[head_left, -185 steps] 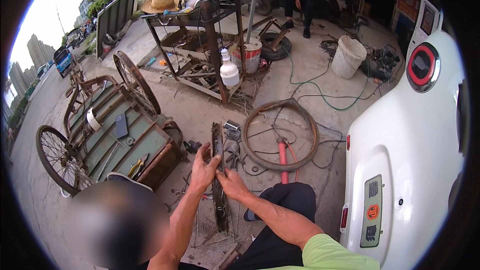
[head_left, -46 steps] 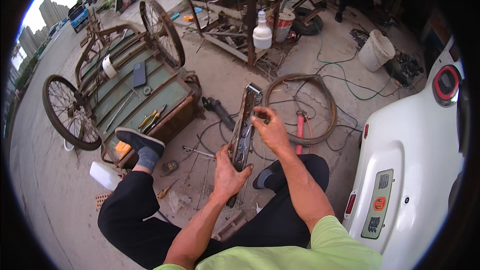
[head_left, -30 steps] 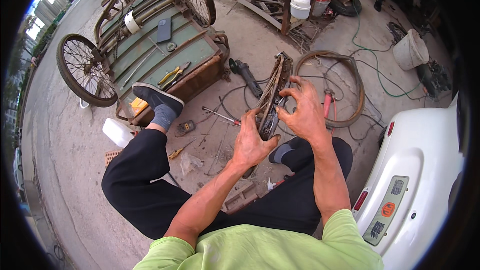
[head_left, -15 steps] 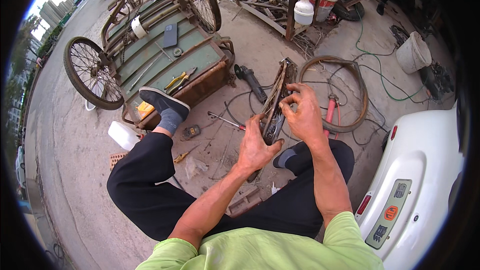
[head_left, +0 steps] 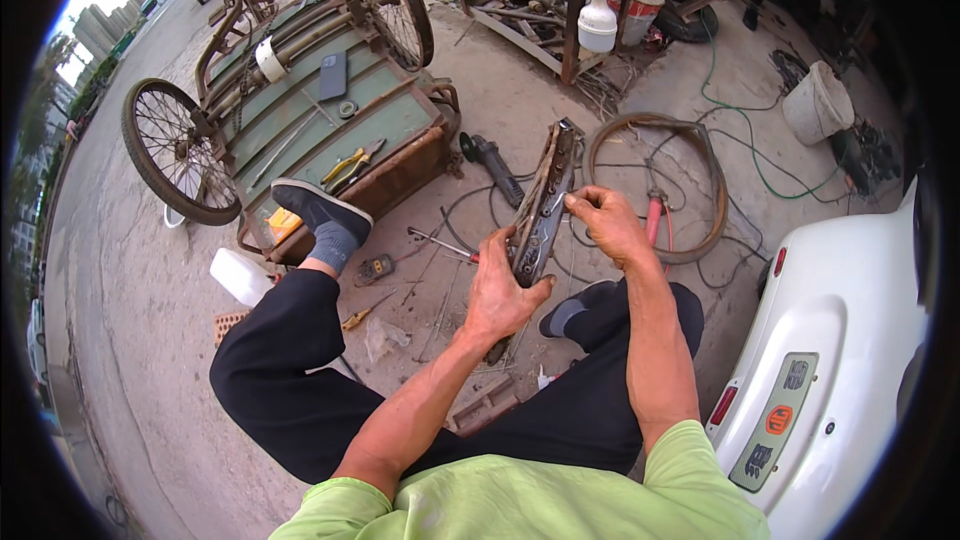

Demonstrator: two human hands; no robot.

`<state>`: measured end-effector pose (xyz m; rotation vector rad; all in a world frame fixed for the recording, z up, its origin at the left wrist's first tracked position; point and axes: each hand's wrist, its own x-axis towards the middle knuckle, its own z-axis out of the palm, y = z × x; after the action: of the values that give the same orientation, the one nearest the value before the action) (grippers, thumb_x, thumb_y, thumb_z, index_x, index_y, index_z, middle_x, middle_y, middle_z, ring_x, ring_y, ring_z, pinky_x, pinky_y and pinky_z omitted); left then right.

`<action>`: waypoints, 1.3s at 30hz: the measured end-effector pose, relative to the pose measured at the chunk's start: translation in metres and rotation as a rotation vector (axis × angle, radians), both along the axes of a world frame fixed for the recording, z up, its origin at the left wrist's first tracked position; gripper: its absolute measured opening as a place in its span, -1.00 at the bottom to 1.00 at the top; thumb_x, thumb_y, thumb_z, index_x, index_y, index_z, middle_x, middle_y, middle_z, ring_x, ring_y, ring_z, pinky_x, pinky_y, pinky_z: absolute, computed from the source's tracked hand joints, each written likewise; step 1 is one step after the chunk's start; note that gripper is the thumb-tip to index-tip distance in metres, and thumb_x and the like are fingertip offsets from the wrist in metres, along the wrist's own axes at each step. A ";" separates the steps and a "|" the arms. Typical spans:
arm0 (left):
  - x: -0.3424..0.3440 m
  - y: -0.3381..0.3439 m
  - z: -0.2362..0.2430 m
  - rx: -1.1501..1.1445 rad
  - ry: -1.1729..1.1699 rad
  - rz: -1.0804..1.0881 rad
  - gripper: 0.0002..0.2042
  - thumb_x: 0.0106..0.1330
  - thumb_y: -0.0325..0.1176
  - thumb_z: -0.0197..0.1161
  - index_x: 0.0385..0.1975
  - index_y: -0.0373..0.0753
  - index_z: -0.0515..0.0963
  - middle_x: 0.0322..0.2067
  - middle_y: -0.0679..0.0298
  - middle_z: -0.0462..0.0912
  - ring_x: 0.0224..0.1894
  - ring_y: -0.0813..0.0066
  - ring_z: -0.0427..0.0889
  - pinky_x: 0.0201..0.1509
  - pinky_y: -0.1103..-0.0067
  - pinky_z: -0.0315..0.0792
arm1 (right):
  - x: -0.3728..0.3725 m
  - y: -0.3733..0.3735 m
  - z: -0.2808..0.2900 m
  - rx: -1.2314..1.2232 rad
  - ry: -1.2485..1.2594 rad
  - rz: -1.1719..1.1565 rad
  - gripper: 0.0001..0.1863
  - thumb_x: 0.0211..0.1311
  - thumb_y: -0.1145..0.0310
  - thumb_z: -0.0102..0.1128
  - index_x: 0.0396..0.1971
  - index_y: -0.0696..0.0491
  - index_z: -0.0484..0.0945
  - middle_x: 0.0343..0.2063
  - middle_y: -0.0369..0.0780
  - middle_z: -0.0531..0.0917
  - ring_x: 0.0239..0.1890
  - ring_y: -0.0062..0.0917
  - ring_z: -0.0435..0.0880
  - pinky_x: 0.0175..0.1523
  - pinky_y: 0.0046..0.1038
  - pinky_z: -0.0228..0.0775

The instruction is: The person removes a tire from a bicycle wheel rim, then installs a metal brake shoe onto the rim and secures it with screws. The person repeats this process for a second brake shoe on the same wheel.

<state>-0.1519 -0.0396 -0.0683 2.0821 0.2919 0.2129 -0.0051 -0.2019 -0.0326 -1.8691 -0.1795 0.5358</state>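
Note:
A long, narrow, greasy metal housing (head_left: 545,220) stands tilted before me, with round bolt-like parts along its dark face and brown strips along its left edge. My left hand (head_left: 500,288) is closed round its lower left side, thumb toward the bottom end. Thumb and fingers of my right hand (head_left: 612,225) pinch a small, pale, thin piece (head_left: 566,202) at the housing's right edge; its kind is too small to make out. Beyond the housing lies a black angle grinder (head_left: 492,165). A screwdriver (head_left: 445,245) rests on the ground left of my left hand.
An overturned rusty cart (head_left: 330,130) at the left bears a phone, pliers and a ring. A tyre (head_left: 722,180) and red hand pump (head_left: 654,220) lie right of the housing, among cables. A white car (head_left: 830,330) stands close at right. A multimeter (head_left: 376,268) is near my left foot.
My right hand has shifted down and slightly right along the housing, and a small pale piece now shows in its fingertips. My left hand keeps its hold.

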 end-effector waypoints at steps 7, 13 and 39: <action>-0.001 0.012 0.000 0.002 0.008 0.014 -0.11 0.09 -0.19 0.54 0.41 -0.42 0.26 0.26 -0.17 0.43 0.30 -0.11 0.50 0.37 0.19 0.45 | 0.014 -0.016 -0.010 0.607 -0.103 -0.134 -0.80 0.53 0.28 0.30 -0.13 0.10 0.74 -0.18 -0.26 0.80 -0.12 -0.58 0.70 0.07 -0.42 0.49; 0.000 0.018 -0.001 -0.001 -0.012 0.051 -0.10 0.09 -0.18 0.54 0.42 -0.43 0.27 0.23 -0.20 0.46 0.30 -0.10 0.51 0.37 0.21 0.44 | 0.041 -0.082 0.029 1.054 -0.140 -0.389 -0.83 0.58 0.25 0.24 -0.10 0.01 0.70 -0.11 -0.27 0.79 -0.05 -0.46 0.75 0.07 -0.36 0.51; -0.003 0.026 0.004 -0.042 -0.081 0.047 -0.18 0.10 -0.24 0.55 0.34 -0.48 0.35 0.22 -0.16 0.47 0.33 -0.08 0.47 0.44 0.25 0.36 | 0.044 -0.070 -0.033 0.064 -0.196 -0.362 -0.63 0.29 0.29 0.50 -0.05 0.15 0.59 -0.28 -0.26 0.72 -0.26 -0.58 0.69 -0.13 -0.44 0.55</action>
<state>-0.1548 -0.0135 -0.0641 2.0215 0.2940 0.3157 0.0391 -0.2724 -0.0652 -1.8356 0.0149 0.0979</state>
